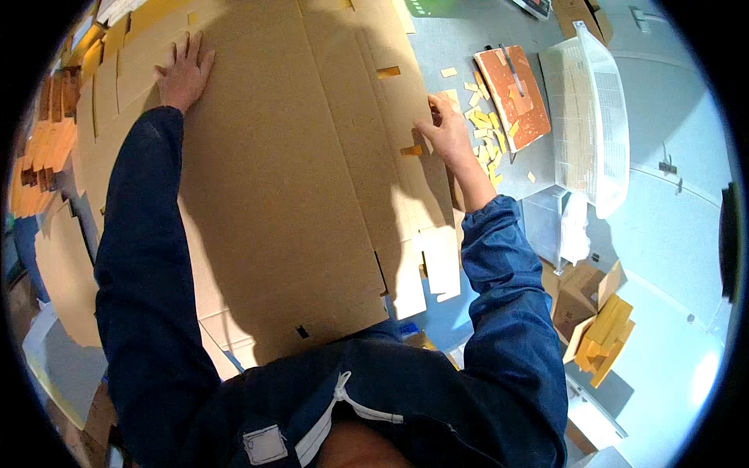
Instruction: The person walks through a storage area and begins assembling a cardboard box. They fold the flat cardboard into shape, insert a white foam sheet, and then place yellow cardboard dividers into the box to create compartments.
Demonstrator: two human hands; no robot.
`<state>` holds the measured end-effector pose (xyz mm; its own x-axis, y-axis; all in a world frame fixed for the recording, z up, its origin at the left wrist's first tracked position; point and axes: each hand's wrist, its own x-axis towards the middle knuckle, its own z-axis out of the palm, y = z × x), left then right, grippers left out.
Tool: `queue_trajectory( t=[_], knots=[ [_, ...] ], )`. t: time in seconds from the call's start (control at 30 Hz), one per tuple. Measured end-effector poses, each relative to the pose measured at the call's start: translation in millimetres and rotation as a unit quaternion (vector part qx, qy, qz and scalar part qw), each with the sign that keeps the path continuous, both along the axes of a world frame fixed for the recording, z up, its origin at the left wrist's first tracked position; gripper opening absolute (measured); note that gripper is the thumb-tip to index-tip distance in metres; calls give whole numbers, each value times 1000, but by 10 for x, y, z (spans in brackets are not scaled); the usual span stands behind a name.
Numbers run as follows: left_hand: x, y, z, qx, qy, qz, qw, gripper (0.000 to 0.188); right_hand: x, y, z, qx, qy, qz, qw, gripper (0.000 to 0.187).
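Observation:
A large flat brown cardboard sheet [265, 156] with creases and cut slots lies in front of me, reaching almost to my body. Upon its far left part rests my left hand [184, 74], fingers spread and palm down. My right hand [451, 136] is at the sheet's right edge, thumb and fingers curled together there; whatever sits between the fingertips is too small or hidden to make out. Close to that hand is a slot [411, 150] in the sheet. My shadow covers much of the cardboard.
Right of the sheet, small yellow cardboard scraps [488, 129] lie scattered on a grey table [445, 47]. A reddish-brown board [530, 109] with a knife-like tool [513, 72] sits beside a white perforated basket [601, 117]. Cardboard stacks [47, 156] stand left; an open box [581, 292] is lower right.

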<state>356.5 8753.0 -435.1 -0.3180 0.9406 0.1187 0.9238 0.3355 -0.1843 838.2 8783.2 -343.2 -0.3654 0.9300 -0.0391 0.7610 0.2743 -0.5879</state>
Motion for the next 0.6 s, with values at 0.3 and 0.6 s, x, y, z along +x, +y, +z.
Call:
queue_trajectory(
  t=[0.3, 0.6],
  knots=[
    [1665, -655, 713, -28, -313, -94, 944, 45, -31, 112, 386, -194, 61, -30, 979, 39],
    [2406, -1142, 753, -40, -865, -39, 498, 72, -934, -691, 872, -10, 184, 180, 966, 50]
  ],
)
